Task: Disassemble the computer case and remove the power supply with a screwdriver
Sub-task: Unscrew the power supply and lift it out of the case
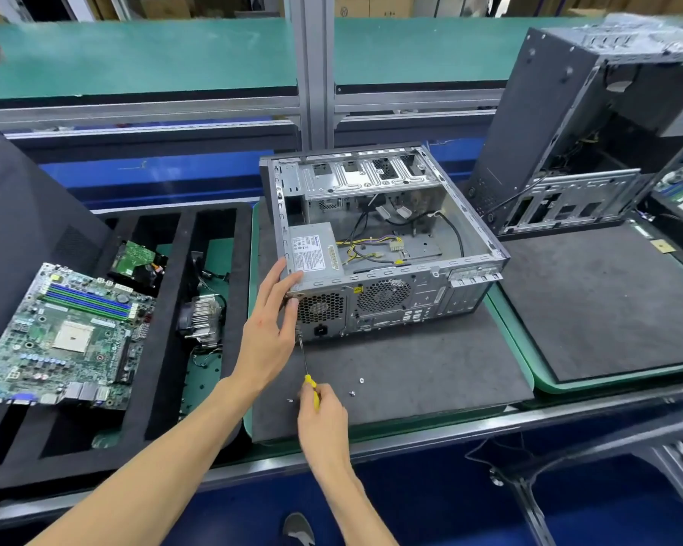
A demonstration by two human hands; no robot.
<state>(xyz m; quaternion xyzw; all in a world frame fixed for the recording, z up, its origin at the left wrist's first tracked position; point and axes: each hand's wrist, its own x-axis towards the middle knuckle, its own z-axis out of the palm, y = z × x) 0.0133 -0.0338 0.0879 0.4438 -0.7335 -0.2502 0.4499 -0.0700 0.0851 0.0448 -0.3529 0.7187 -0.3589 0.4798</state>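
the screwdriver [310,384] has a yellow handle and a dark shaft. the computer case [375,238] is silver-grey metal with black perforated grilles, and the power supply [312,252] is grey with a pale label. its cables [365,246] are yellow and black. the motherboard [62,336] is green with blue slots. the mat [391,372] is dark grey, edged green.

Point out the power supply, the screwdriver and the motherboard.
power supply [312,250]: head view, on its labelled top face.
screwdriver [311,388]: head view, on the yellow handle above the fingers.
motherboard [68,333]: head view, near the CPU socket.
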